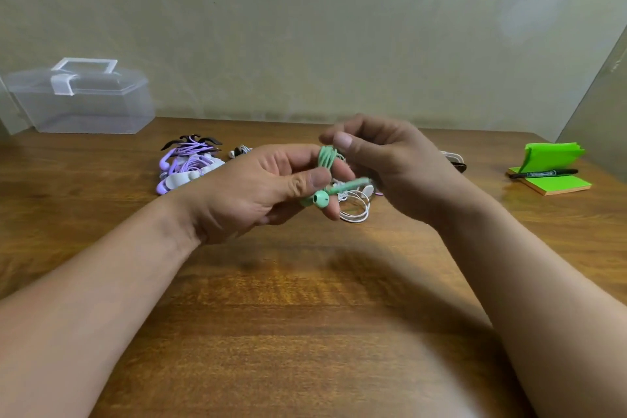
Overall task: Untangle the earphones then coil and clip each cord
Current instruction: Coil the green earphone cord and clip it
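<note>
Both hands hover over the middle of the wooden table (pixel 305 299). My left hand (pixel 258 190) grips mint-green earphones (pixel 326 159), whose cord is wound in a small coil around its fingers, an earbud hanging at the bottom. My right hand (pixel 383 163) pinches the top of the green coil with thumb and forefinger. Behind the hands a white earphone cord (pixel 356 210) lies in loose loops on the table. To the left lie purple earphones (pixel 190 163), coiled, with pale clips, beside dark clips (pixel 200 141).
A clear plastic box (pixel 81 98) with a handle stands at the back left against the wall. At the right lie green sticky notes (pixel 553 180) with a black marker (pixel 543 174) on them. More small cords and a dark clip (pixel 458 164) lie behind my right hand.
</note>
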A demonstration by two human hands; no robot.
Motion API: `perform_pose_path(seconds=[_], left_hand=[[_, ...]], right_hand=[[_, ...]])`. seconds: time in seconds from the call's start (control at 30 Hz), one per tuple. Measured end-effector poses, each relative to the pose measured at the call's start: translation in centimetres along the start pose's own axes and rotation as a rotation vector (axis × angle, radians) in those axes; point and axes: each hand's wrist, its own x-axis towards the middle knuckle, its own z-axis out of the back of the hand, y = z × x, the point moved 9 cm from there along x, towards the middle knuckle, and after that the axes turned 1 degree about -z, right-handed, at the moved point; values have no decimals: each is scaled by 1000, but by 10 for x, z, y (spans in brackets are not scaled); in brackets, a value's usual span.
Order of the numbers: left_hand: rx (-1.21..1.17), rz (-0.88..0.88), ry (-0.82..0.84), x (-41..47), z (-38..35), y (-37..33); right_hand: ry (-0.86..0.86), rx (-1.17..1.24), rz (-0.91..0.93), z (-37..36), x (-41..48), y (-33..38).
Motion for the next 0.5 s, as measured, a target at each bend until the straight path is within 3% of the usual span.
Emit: perform_pose_path(seconds=[0.2, 0.5], left_hand=[[-90, -20, -58, 3, 2, 2], [23, 58, -39, 4, -4, 10]], right_hand=[[-27, 238, -93, -19, 0, -25], [-183, 201, -161, -19, -3, -30]])
